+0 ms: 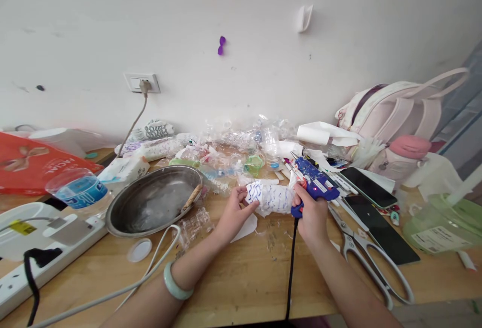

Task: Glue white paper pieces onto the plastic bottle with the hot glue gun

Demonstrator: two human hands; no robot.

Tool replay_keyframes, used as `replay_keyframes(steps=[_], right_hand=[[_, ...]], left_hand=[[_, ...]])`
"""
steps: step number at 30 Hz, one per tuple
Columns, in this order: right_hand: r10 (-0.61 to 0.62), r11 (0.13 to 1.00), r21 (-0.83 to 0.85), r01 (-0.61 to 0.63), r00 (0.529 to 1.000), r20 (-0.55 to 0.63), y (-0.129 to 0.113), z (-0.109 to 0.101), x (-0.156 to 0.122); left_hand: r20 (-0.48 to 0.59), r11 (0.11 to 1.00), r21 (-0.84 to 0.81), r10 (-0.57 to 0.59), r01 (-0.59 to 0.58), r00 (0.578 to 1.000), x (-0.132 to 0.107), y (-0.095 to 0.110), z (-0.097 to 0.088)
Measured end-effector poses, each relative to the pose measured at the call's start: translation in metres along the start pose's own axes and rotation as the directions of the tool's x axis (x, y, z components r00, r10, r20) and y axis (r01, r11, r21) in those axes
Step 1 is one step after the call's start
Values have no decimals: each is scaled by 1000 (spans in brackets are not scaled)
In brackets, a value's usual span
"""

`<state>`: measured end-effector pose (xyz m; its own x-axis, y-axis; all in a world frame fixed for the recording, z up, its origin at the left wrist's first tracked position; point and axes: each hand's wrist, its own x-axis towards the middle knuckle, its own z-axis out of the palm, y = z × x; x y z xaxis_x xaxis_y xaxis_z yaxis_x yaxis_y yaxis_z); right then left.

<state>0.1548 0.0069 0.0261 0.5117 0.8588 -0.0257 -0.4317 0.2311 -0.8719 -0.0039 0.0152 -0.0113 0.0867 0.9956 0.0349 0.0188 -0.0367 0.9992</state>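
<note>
My left hand [238, 212] is closed on the left end of a white paper-wrapped roll [271, 197] marked with wavy blue lines. In my right hand [311, 212] is a blue hot glue gun [315, 177], its small red light lit and its nozzle pointing up and away to the left. The gun lies over the right end of the roll. A black cord [292, 267] runs down from its handle to the table's front edge. Scraps of white paper lie under and beside the roll. What the fingers behind the roll and grip do is hidden.
Left of my hands is a metal bowl [124, 227] with a stick on its rim, near a white power strip [56, 262]. Large scissors [371, 257] and dark phones [369, 187] lie at right. Plastic bottles [269, 144] and scraps crowd the back, beside a pink backpack [387, 109].
</note>
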Motion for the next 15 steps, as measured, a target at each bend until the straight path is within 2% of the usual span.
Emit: replay_keyframes(steps=[4, 9, 15], right_hand=[[-37, 998, -49, 38, 999, 26, 5, -3, -2], [-86, 992, -86, 93, 992, 88, 8, -5, -5], [-57, 996, -56, 63, 994, 95, -14, -1, -5]], left_hand=[[-40, 994, 87, 72, -68, 997, -1, 0, 3], [8, 982, 134, 135, -135, 991, -4, 2, 3], [1, 957, 163, 241, -238, 971, -6, 18, -13]])
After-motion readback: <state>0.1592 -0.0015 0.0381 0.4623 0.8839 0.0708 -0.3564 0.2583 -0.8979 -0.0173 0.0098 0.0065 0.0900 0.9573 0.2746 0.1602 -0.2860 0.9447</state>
